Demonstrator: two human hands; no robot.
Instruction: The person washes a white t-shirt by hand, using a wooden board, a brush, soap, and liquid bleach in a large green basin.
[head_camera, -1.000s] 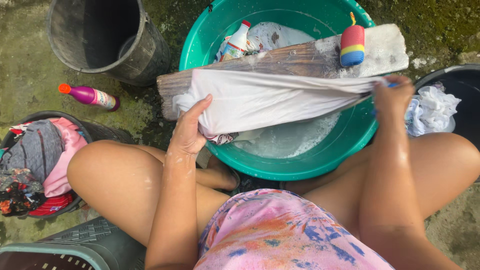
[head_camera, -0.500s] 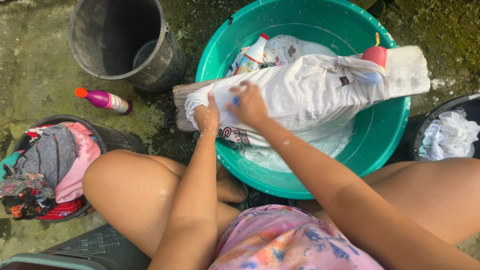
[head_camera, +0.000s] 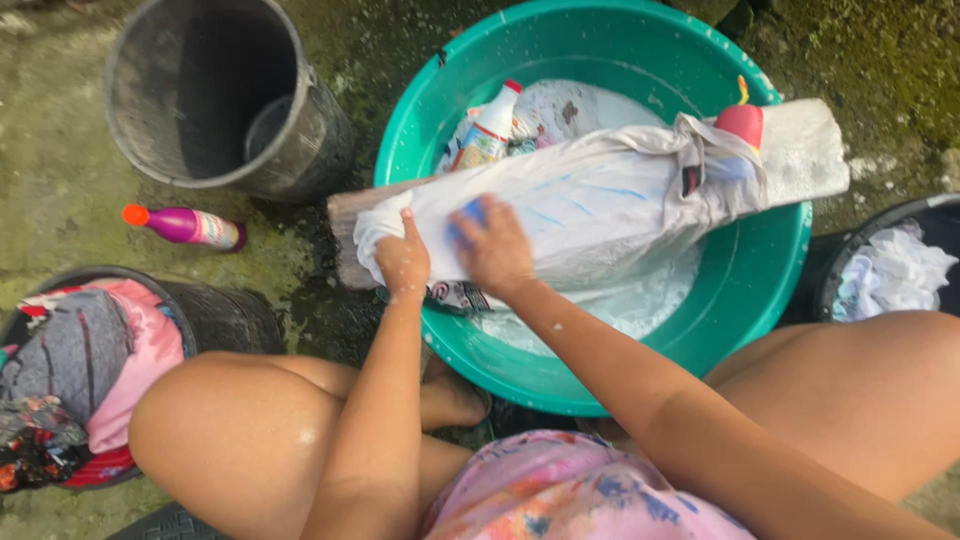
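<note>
A wet white cloth lies stretched along a wooden board that rests across a green basin of soapy water. My left hand grips the cloth's left end against the board. Just to its right, my right hand presses a small blue bar onto the cloth. Thin blue streaks run across the fabric. A red-topped brush stands on the board's foamy right end, partly wrapped by the cloth.
A white bottle with a red cap lies in the basin. On the ground lie a purple bottle and a black bucket. A basket of clothes stands at left, a dark tub with white laundry at right.
My right hand came from the cloth's far right end to beside my left hand. The cloth bunched up over the board and blue streaks now show on it.
</note>
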